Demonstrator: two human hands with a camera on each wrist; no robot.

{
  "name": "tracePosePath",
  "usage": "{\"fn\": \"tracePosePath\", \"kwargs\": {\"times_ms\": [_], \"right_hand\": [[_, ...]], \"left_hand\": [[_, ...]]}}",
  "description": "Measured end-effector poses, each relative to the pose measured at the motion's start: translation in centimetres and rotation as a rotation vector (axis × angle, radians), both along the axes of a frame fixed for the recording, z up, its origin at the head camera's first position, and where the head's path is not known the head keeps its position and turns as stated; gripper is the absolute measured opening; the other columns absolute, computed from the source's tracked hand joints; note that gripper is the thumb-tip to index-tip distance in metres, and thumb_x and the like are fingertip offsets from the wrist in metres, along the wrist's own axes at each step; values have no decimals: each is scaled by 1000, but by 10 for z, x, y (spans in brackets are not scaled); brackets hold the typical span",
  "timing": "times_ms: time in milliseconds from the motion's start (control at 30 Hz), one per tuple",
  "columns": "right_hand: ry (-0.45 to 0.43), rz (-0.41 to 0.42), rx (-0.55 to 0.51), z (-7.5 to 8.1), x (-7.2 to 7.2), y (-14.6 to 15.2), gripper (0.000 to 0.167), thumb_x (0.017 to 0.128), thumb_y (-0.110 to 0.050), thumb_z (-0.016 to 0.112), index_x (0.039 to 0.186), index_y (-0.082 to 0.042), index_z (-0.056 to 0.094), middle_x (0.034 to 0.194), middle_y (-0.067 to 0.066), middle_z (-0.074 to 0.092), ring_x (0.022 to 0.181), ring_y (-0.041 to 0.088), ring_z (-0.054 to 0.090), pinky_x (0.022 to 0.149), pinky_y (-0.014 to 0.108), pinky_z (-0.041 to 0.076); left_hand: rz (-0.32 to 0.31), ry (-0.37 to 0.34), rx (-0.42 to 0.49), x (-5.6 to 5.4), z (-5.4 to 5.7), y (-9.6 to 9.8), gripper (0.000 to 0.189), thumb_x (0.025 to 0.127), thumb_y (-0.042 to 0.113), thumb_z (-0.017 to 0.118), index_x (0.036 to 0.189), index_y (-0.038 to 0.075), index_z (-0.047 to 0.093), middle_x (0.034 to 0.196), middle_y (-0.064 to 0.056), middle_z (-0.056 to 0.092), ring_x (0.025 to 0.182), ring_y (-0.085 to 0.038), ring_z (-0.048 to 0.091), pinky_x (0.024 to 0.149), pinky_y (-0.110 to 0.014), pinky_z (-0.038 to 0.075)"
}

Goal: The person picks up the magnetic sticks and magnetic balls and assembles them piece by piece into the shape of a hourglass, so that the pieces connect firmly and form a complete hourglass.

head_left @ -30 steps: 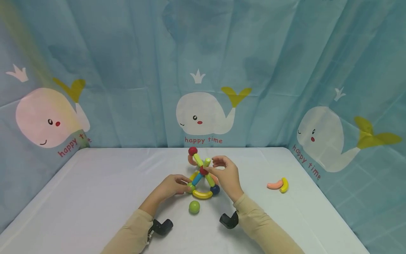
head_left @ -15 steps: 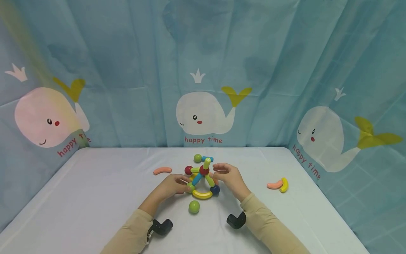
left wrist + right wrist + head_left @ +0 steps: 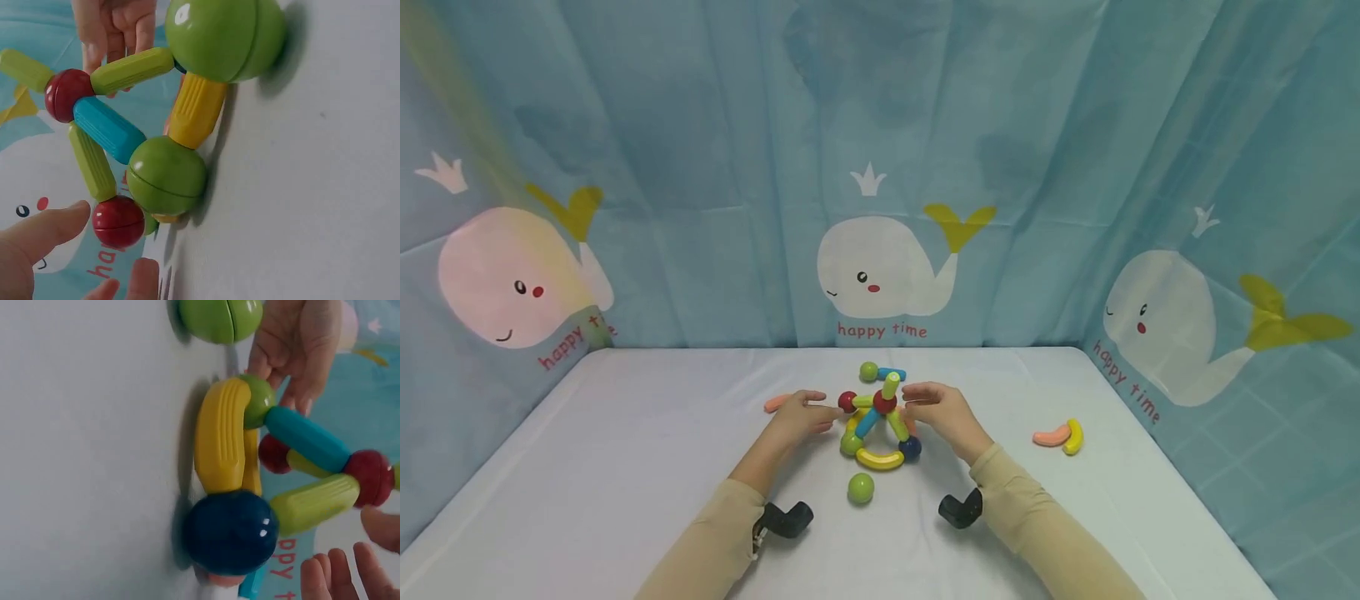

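Observation:
A magnetic ball-and-rod structure stands on the table. Its upper red ball (image 3: 885, 402) joins a blue rod (image 3: 109, 130), an upward lime rod (image 3: 891, 385) and other lime rods. At its base are a green ball (image 3: 851, 443), a dark blue ball (image 3: 230, 532) and a curved yellow rod (image 3: 880, 460). Another red ball (image 3: 119, 222) ends a lime rod pointing left. My left hand (image 3: 801, 418) is beside that ball, thumb and fingers spread around it without gripping. My right hand (image 3: 946, 414) is beside the upper red ball, fingers loosely bent and holding nothing; contact is unclear.
A loose green ball (image 3: 861, 488) lies in front of the structure. Behind it are another green ball (image 3: 868, 372) and a blue rod (image 3: 892, 374). A pink curved rod (image 3: 775, 403) is partly behind my left hand. Pink (image 3: 1051, 437) and yellow (image 3: 1073, 437) curved rods lie right.
The red-ended lime rod has dropped from slanting up to pointing left. A green ball with blue rod and a pink rod now show on the table. My left hand left the base ball.

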State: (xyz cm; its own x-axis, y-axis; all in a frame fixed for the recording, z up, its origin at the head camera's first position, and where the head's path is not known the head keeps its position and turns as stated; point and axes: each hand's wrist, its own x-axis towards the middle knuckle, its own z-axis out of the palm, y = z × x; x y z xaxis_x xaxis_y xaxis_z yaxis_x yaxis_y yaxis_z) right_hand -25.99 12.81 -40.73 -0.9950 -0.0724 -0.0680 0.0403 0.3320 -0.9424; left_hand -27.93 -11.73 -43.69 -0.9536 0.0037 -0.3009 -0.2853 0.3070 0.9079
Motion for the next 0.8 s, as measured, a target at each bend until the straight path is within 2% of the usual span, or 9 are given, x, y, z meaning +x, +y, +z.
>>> {"fn": "tracePosePath", "kwargs": {"times_ms": [67, 133, 233, 300, 433, 567, 700, 800], "right_hand": [[-10, -33, -2, -1, -13, 3, 37, 90, -11, 67, 126, -2, 65, 129, 18, 66, 117, 28, 64, 109, 51, 45], [-15, -73, 15, -3, -29, 6, 38, 90, -12, 68, 126, -2, 65, 130, 18, 65, 118, 29, 63, 109, 48, 47], [-22, -99, 64, -6, -54, 8, 38, 90, -12, 69, 126, 0, 65, 130, 18, 65, 116, 29, 63, 106, 44, 49], [-23, -89, 111, -6, -68, 8, 38, 89, -13, 70, 124, 0, 66, 129, 16, 66, 115, 28, 63, 104, 42, 51], [-19, -32, 168, -5, -87, 3, 40, 87, -14, 72, 124, -1, 67, 128, 15, 67, 117, 29, 61, 104, 42, 50], [-15, 7, 243, -6, -98, -1, 42, 85, -14, 73, 124, -2, 67, 129, 14, 66, 122, 30, 58, 106, 45, 47], [-32, 29, 335, -10, -105, -4, 38, 84, -13, 73, 121, -5, 70, 126, 12, 68, 118, 29, 61, 103, 42, 50], [-36, 45, 365, -13, -109, -6, 34, 86, -13, 72, 118, -5, 71, 122, 12, 70, 111, 26, 64, 97, 38, 54]], "left_hand": [[-1, -45, 76, -5, 1, 1, 63, 90, 27, 73, 141, 1, 46, 128, -20, 65, 114, -27, 68, 107, -43, 49], [-2, -84, 178, -9, 2, 2, 60, 93, 23, 70, 142, -2, 45, 133, -22, 62, 114, -25, 67, 108, -41, 48], [47, -137, 368, -13, 1, 3, 52, 94, 11, 67, 137, -9, 48, 134, -24, 60, 104, -19, 68, 103, -37, 52], [80, -151, 429, -14, 0, 4, 45, 93, 6, 67, 132, -12, 53, 127, -24, 64, 94, -15, 68, 95, -32, 57], [111, -168, 485, -14, -1, 4, 37, 91, 2, 69, 124, -11, 60, 110, -18, 70, 84, -13, 69, 84, -28, 60], [103, -167, 516, -13, -2, 7, 34, 91, 0, 68, 122, -11, 62, 102, -14, 70, 85, -14, 71, 85, -28, 60], [99, -157, 548, -10, -2, 13, 43, 91, 0, 67, 130, -13, 55, 103, -15, 71, 86, -15, 71, 86, -29, 59], [115, -155, 612, -10, -1, 16, 53, 92, 0, 66, 140, -11, 44, 112, -18, 67, 87, -15, 70, 89, -29, 58]]}}
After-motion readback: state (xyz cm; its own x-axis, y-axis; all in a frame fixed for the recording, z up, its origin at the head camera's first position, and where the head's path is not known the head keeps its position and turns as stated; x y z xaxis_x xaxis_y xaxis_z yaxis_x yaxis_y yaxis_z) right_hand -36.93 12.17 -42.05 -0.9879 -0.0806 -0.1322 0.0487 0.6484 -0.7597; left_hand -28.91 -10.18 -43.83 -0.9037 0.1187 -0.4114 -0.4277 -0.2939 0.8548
